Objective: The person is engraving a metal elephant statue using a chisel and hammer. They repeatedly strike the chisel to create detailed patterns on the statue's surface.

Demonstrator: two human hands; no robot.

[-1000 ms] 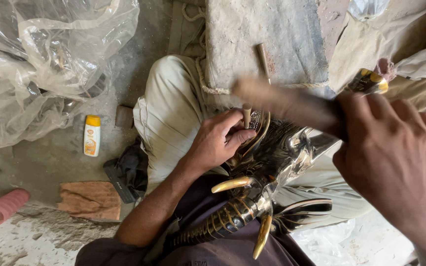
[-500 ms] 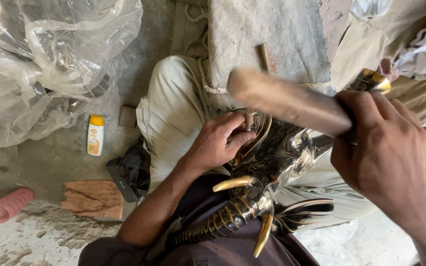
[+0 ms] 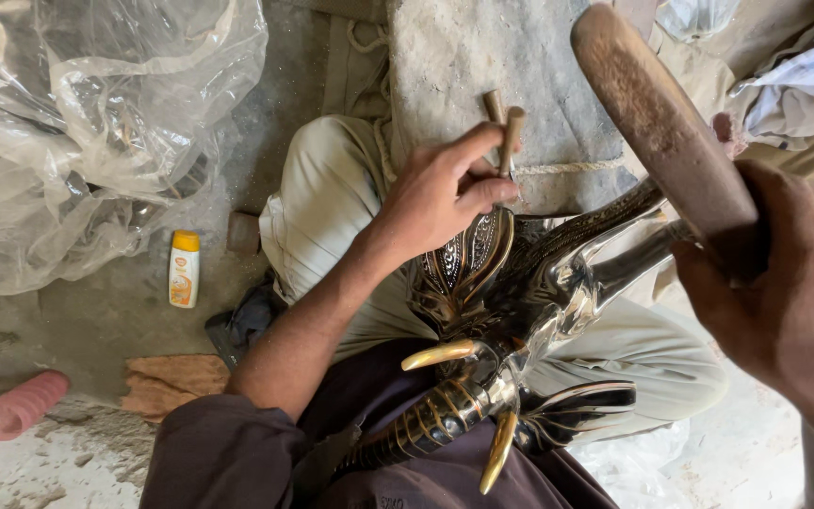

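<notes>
A shiny dark metal elephant figure [image 3: 511, 311] with engraved ears and brass-coloured tusks lies across my lap. My left hand [image 3: 440, 193] rests on its head and pinches a thin brown punch [image 3: 509, 139] upright between thumb and fingers. My right hand [image 3: 793, 311] is at the right edge, closed around a thick wooden mallet [image 3: 657, 123] that is raised up and to the left above the figure. A second punch-like stick [image 3: 493, 106] shows just behind the first.
A grey stone block [image 3: 501, 85] with a cord around it stands beyond my knees. Crumpled clear plastic sheeting [image 3: 87, 132] fills the upper left. On the floor lie a small yellow-capped bottle [image 3: 183, 270], a brown rag [image 3: 171, 382] and a pink ridged object [image 3: 19, 405].
The mallet in my right hand has swung upward, away from the figure. My left hand has shifted a little up the figure's head, with the punch now showing clearly between its fingers.
</notes>
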